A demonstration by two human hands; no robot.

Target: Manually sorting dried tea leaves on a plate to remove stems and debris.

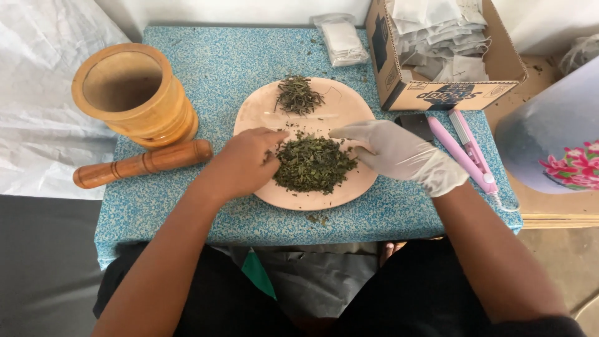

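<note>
**Sorting crushed leaves on the pink plate**

Working over the pale pink plate (pixel 265 193) at the middle of the blue speckled table (pixel 212 68). Pressing the bare left hand (pixel 243 163) into the left edge of the crushed green leaf pile (pixel 314 165), fingers curled down among the flakes; impossible to tell whether any leaf is pinched between them. Resting the white-gloved right hand (pixel 399 153) on the right rim of the plate, fingers loosely extended toward the pile, holding nothing visible.

Lying apart at the far side of the plate: a smaller heap of stemmy twigs (pixel 298 95), not touching the main pile.

Left of the plate: wooden mortar (pixel 134 93) standing upright, wooden pestle (pixel 142 165) lying on its side just in front of it. Right of the plate: pink hair-straightener-style sealer (pixel 471 150) and a dark flat object (pixel 417 125) beside it. Beyond the plate: cardboard box (pixel 437 93) of empty sachets and a clear bag of sachets (pixel 342 40).

Judging good practice here: keeping strokes light and inward, spreading flakes thin to expose stems, steadying the plate with the gloved hand, avoiding spills over the near rim.
</note>
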